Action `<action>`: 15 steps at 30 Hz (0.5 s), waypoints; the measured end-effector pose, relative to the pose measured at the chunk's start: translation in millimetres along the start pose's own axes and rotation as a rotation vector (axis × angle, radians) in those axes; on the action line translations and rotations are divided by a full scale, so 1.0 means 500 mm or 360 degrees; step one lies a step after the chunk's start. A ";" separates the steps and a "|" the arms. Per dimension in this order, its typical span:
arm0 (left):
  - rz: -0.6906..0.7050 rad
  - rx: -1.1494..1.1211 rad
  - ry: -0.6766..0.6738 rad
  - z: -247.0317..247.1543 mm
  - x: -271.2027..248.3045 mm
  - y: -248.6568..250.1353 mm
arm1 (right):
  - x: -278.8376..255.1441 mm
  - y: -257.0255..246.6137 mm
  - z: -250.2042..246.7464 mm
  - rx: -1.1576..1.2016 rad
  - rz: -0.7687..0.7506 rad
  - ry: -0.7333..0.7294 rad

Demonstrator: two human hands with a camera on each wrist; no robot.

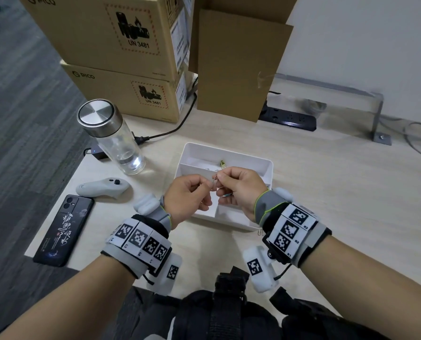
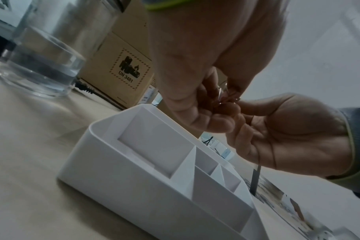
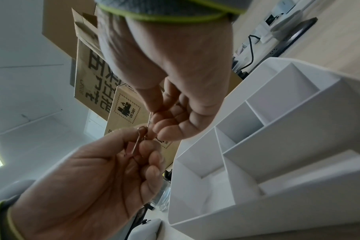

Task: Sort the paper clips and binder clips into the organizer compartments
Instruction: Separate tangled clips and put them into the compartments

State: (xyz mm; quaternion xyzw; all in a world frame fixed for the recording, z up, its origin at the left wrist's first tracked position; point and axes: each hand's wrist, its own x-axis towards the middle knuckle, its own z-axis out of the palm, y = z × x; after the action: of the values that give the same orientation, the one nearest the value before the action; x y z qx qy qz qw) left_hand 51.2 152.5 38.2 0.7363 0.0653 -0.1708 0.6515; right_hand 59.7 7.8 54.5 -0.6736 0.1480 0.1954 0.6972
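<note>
Both hands hover over the white organizer point(image 1: 229, 148), which has several compartments. My left hand point(image 1: 204, 192) and right hand point(image 1: 222, 184) meet fingertip to fingertip, each pinching thin wire paper clips point(image 1: 214, 183) held between them. In the right wrist view the paper clips point(image 3: 141, 135) run from the left hand's point(image 3: 146, 146) thumb and fingers up to the right hand's fingertips point(image 3: 154, 120). The left wrist view shows the paper clips point(image 2: 221, 95) above the organizer point(image 2: 134, 186). A small green binder clip point(image 1: 223, 164) lies in the organizer's back compartment. The near compartments point(image 3: 197, 164) look bare.
A loose paper clip point(image 1: 260, 232) lies on the table by my right wrist. Left of the organizer stand a glass bottle point(image 1: 111, 138), a grey controller point(image 1: 101, 188) and a black phone point(image 1: 62, 229). Cardboard boxes point(image 1: 121, 89) and a power strip point(image 1: 287, 119) line the back.
</note>
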 end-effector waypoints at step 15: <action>-0.0103 -0.0130 -0.0225 0.000 -0.017 0.010 | 0.010 0.006 -0.003 -0.0226 -0.0307 0.0128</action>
State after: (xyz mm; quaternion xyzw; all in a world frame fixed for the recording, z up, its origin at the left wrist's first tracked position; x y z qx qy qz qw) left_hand 45.0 153.0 45.5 0.6926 0.0498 -0.2405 0.6782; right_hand 62.6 6.5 49.3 -0.7397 0.0962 0.1100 0.6569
